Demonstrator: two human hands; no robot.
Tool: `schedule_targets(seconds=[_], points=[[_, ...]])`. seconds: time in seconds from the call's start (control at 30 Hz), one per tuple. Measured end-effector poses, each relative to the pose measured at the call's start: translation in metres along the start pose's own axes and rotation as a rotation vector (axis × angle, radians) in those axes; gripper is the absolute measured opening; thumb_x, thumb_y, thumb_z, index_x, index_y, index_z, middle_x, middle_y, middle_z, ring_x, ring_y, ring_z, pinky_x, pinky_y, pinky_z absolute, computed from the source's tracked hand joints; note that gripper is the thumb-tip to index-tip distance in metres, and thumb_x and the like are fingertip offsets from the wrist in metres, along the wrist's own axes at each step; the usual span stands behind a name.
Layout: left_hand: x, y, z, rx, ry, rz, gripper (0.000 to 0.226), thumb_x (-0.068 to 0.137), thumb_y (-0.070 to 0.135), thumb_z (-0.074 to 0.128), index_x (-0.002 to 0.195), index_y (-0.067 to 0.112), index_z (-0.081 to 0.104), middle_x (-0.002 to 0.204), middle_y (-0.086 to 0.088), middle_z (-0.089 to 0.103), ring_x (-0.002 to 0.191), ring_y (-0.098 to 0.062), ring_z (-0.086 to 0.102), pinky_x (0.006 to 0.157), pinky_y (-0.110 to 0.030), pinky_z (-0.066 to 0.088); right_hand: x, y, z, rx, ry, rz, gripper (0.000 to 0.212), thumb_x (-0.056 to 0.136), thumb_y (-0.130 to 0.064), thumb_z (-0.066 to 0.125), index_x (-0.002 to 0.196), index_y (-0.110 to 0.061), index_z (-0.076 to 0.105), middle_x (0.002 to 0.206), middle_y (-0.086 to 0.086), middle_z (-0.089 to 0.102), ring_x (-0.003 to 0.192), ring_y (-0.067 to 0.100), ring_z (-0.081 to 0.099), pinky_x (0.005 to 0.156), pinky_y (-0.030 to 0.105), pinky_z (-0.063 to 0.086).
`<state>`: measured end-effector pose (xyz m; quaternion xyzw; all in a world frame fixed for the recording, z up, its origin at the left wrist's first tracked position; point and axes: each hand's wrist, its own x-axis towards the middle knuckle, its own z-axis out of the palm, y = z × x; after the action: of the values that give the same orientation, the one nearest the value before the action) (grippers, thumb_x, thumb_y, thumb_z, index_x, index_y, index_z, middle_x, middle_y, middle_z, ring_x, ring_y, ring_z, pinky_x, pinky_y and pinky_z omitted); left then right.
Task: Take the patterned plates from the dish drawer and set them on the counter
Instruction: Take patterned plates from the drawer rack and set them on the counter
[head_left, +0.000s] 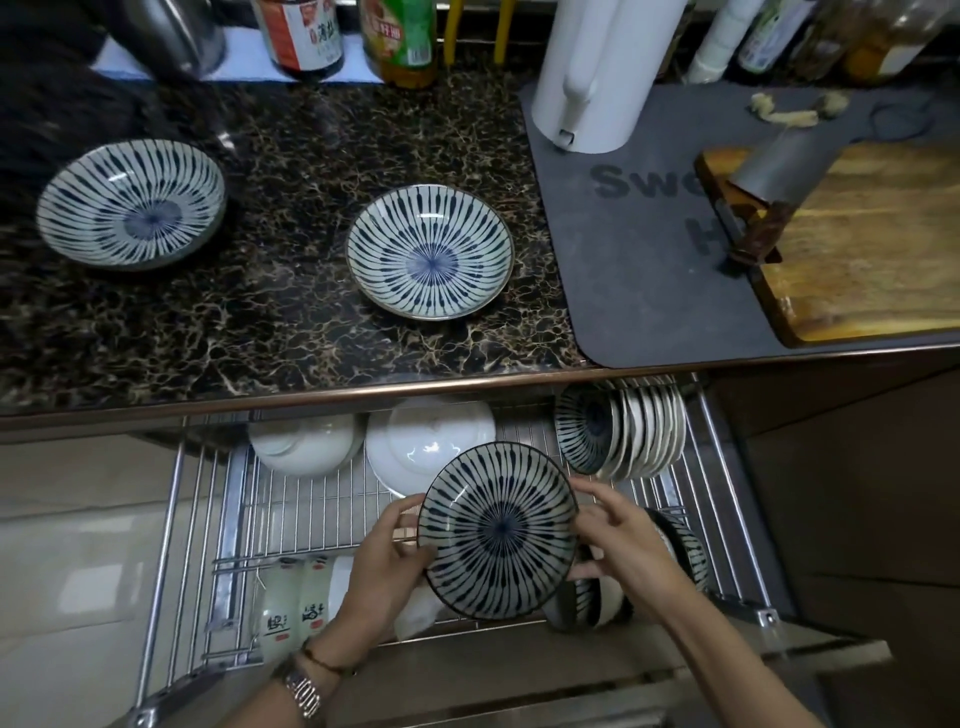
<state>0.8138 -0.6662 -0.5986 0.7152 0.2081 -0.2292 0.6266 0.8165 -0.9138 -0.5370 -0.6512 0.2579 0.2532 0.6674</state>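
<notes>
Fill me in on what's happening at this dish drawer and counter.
A person is unloading blue-striped patterned plates from an open wire dish drawer. The left hand and right hand hold one patterned plate by its opposite edges, above the drawer. Two matching plates already sit apart on the dark marble counter: one at left, one near the middle. More striped dishes stand on edge in the drawer's back right rack.

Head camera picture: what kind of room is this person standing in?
Most likely a home kitchen. A dark marbled counter carries sauce bottles and a wooden cutting board, and below it a pull-out wire dish drawer holds bowls and plates. Both hands hold a patterned plate over the drawer.
</notes>
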Motion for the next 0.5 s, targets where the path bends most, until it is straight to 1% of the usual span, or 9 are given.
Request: schedule_targets(seconds=[0.03,0.07,0.13,0.17,0.23,0.33,0.4,0.5], points=[[-0.005,0.006,-0.002,-0.01,0.001,0.001,0.056,0.075,-0.01,0.066,0.105,0.037,0.061,0.102,-0.004,0.066,0.08,-0.041,0.066,0.071,-0.056,0.058,-0.005,-0.004,0.0,-0.006,-0.007,0.001,0.038,0.087,-0.001,0.057,0.121,-0.018,0.055,0.081,0.003,0.075,0.081,0.022,0.073,0.053,0.036,0.061],[-0.009,0.012,-0.004,-0.012,-0.002,0.008,0.055,0.075,-0.01,0.065,0.106,0.035,0.061,0.102,-0.003,0.066,0.077,-0.037,0.067,0.07,-0.053,0.059,-0.009,-0.006,0.0,-0.011,-0.006,-0.002,0.039,0.087,0.0,0.056,0.122,-0.017,0.055,0.083,0.005,0.075,0.081,0.023,0.073,0.052,0.034,0.061],[-0.017,0.025,-0.007,-0.01,-0.011,0.029,0.052,0.076,-0.009,0.064,0.108,0.032,0.061,0.102,-0.001,0.066,0.073,-0.027,0.068,0.067,-0.046,0.061,-0.017,-0.013,0.002,-0.019,0.014,-0.015,0.04,0.087,0.001,0.055,0.123,-0.014,0.054,0.095,0.014,0.073,0.083,0.022,0.072,0.05,0.029,0.059],[-0.019,0.033,-0.009,-0.018,-0.019,0.04,0.051,0.077,-0.008,0.064,0.111,0.03,0.061,0.1,-0.001,0.067,0.075,-0.027,0.068,0.067,-0.045,0.061,-0.022,-0.018,0.004,-0.016,0.034,-0.025,0.039,0.087,0.001,0.055,0.124,-0.014,0.054,0.1,0.017,0.072,0.083,0.021,0.072,0.05,0.026,0.058],[-0.023,0.05,-0.014,-0.002,-0.038,0.08,0.049,0.079,-0.003,0.063,0.115,0.029,0.059,0.098,-0.002,0.068,0.08,-0.031,0.068,0.066,-0.045,0.062,-0.031,-0.028,0.008,-0.015,0.069,-0.059,0.038,0.087,-0.001,0.055,0.123,-0.014,0.054,0.103,0.014,0.071,0.083,0.018,0.072,0.051,0.025,0.058],[-0.028,0.081,-0.027,0.026,-0.052,0.149,0.046,0.079,-0.003,0.061,0.111,0.031,0.059,0.102,0.001,0.065,0.079,-0.027,0.069,0.062,-0.041,0.062,-0.043,-0.048,0.019,-0.057,0.093,-0.132,0.034,0.088,-0.003,0.055,0.118,-0.02,0.058,0.107,0.005,0.067,0.084,0.016,0.072,0.053,0.027,0.059],[-0.03,0.102,-0.04,0.012,-0.073,0.174,0.047,0.079,-0.004,0.061,0.113,0.029,0.059,0.104,0.004,0.064,0.076,-0.025,0.07,0.059,-0.042,0.062,-0.049,-0.064,0.029,-0.072,0.115,-0.177,0.036,0.087,-0.001,0.054,0.116,-0.021,0.059,0.106,0.005,0.064,0.079,0.014,0.072,0.051,0.027,0.058],[-0.031,0.13,-0.066,0.025,-0.074,0.239,0.049,0.078,-0.006,0.063,0.113,0.028,0.059,0.105,0.003,0.065,0.07,-0.02,0.07,0.052,-0.03,0.059,-0.053,-0.088,0.049,-0.041,0.118,-0.249,0.036,0.086,-0.001,0.056,0.117,-0.02,0.061,0.109,0.008,0.066,0.079,0.016,0.073,0.048,0.027,0.058]])
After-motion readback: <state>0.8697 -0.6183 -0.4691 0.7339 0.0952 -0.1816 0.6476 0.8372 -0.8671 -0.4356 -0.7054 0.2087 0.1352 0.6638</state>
